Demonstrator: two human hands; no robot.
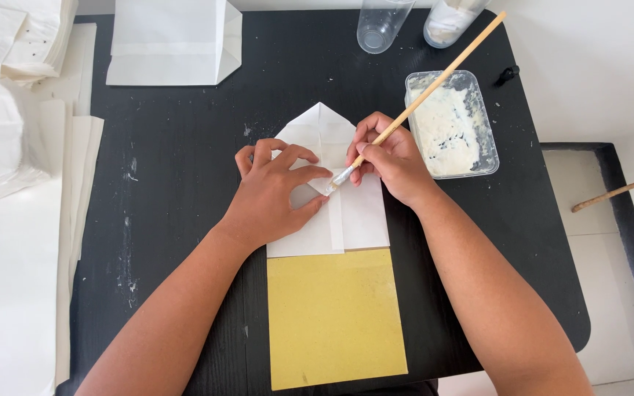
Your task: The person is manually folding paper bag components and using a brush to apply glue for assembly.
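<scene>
One folded white paper sheet (pixel 346 213) lies mid-tabletop, its lower end touching one yellow card (pixel 335 319). The left hand (pixel 273 194) presses flat on the sheet, fingers spread apart. The right hand (pixel 394 158) has its fingers clamped on one wooden-handled brush (pixel 434 81), bristles touching the paper. One clear tray of white paste (pixel 450 125) sits just right. Two clear plastic cups (pixel 381 26) stand at the far edge, beside one white paper bag (pixel 174 44). Stacked white sheets (pixel 16 147) lie left of the black tabletop (pixel 185 183); the pale floor (pixel 603 66) shows right.
</scene>
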